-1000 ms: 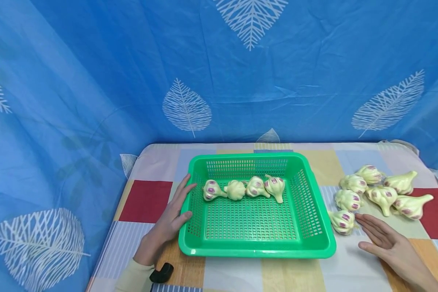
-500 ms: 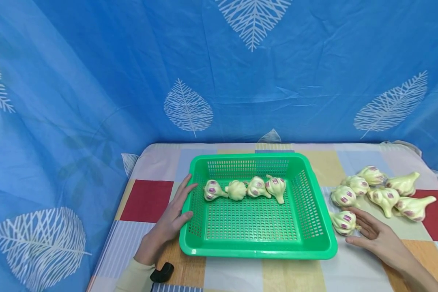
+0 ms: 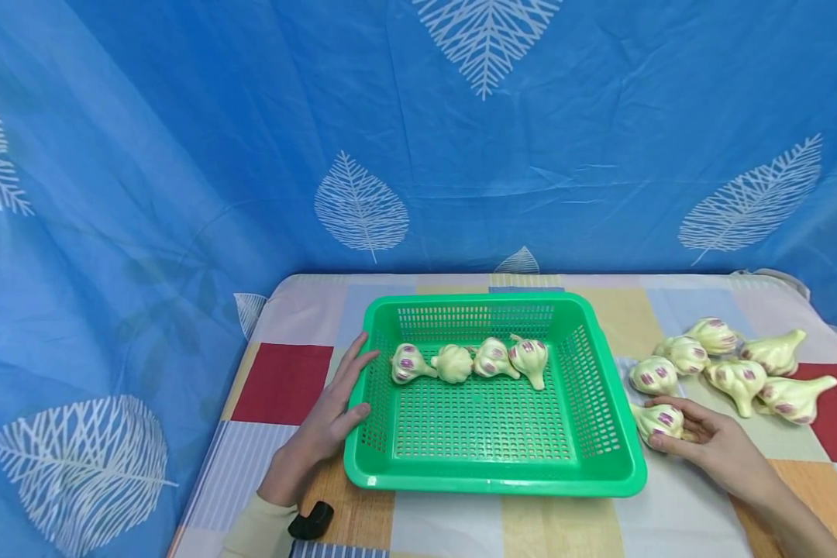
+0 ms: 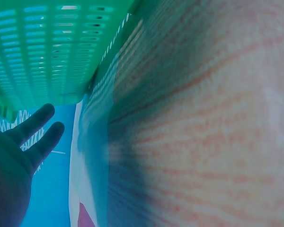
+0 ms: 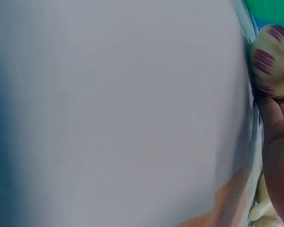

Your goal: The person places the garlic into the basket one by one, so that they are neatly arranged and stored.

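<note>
My right hand (image 3: 720, 442) pinches a purple-streaked garlic bulb (image 3: 659, 422) just right of the green basket (image 3: 488, 486), thumb on the near side and fingers on the far side. The same garlic bulb (image 5: 270, 61) shows at the right edge of the right wrist view, by the fingers. Against the basket's left side rests my left hand (image 3: 326, 411), its fingers extended along the rim. Inside the basket, several garlic bulbs (image 3: 452, 363) lie in a row toward the back. In the left wrist view the left hand's fingers (image 4: 38, 127) stand straight beneath the basket wall (image 4: 47, 52).
Several more garlic bulbs (image 3: 735, 380) cluster on the right of the patchwork tablecloth (image 3: 453, 527). A black curved object (image 3: 311, 521) is at the left wrist. Behind the table hangs a blue curtain (image 3: 530, 155) with white leaf prints.
My right hand has moved left and taken hold of the nearest garlic bulb. The bulb just behind it shifted slightly left. My left hand stays at the basket.
</note>
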A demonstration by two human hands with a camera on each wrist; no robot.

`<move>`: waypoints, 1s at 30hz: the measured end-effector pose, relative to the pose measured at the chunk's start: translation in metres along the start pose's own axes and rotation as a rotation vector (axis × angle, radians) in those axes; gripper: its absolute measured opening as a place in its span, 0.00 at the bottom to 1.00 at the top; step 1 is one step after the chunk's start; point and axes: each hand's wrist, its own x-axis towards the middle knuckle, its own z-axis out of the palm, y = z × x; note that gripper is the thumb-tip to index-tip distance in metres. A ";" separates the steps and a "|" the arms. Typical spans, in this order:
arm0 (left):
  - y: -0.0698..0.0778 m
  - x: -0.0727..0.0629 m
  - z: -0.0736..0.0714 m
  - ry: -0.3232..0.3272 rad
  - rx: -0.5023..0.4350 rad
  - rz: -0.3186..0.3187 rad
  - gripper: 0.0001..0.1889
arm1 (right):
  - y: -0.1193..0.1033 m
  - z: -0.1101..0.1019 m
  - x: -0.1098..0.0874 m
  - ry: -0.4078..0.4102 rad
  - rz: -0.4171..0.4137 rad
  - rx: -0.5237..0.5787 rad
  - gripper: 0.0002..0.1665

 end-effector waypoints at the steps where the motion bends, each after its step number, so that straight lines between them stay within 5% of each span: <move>1: 0.000 0.000 0.000 0.001 0.000 0.001 0.39 | 0.000 -0.001 0.001 0.000 0.019 0.013 0.37; 7: -0.001 0.000 0.000 0.002 0.004 0.009 0.39 | -0.002 -0.002 0.003 -0.010 0.088 0.028 0.41; 16: 0.000 -0.001 0.000 0.002 0.016 -0.013 0.39 | -0.010 -0.014 0.002 -0.009 0.069 -0.015 0.41; 22: 0.000 -0.001 0.000 0.005 0.015 -0.013 0.39 | -0.040 -0.036 0.009 0.046 0.015 -0.154 0.43; 30: 0.000 -0.001 0.000 -0.001 0.011 -0.015 0.40 | -0.096 -0.057 0.019 0.102 -0.052 -0.153 0.29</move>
